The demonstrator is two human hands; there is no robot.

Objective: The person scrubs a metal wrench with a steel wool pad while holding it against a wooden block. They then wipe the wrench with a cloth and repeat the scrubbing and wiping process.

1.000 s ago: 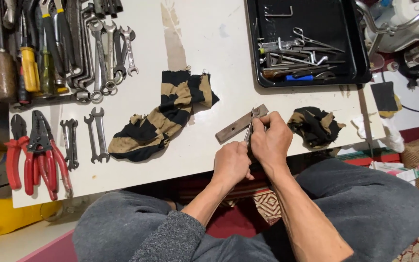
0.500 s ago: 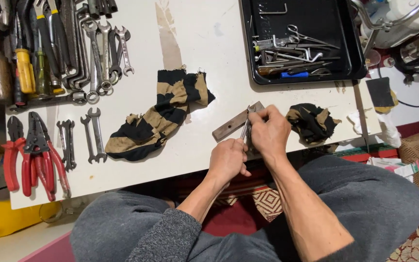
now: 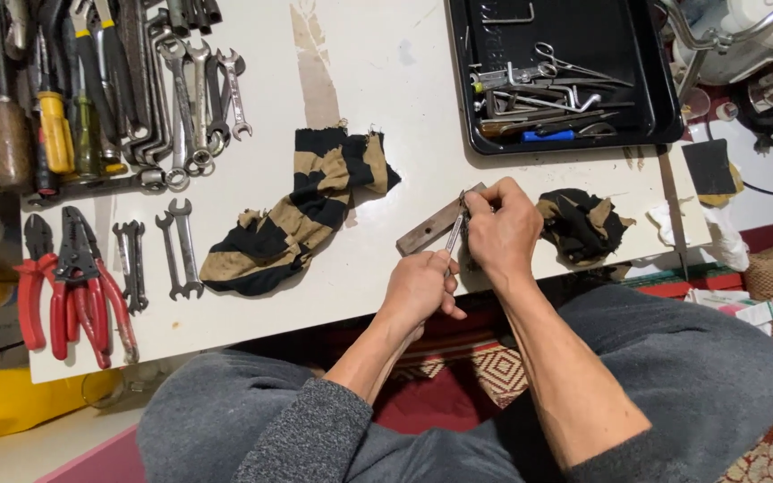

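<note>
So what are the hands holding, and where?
The left hand grips a thin metal tool at its lower end. The right hand holds a flat metal bar at its right end.

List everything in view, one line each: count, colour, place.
table: one, white, under everything
wrenches: many, steel, top left; four more lower left
screwdrivers: several, yellow and wooden handles, far left
pliers: two or three, red-handled, left edge
striped cloth: one, black and tan, centre
tray: one, black, top right, holding small metal tools
dark rag: one, right of the hands
metal bar: one, grey-brown, under the right hand
thin tool: one, steel
left hand: grips the thin tool
right hand: pressing the bar
</note>
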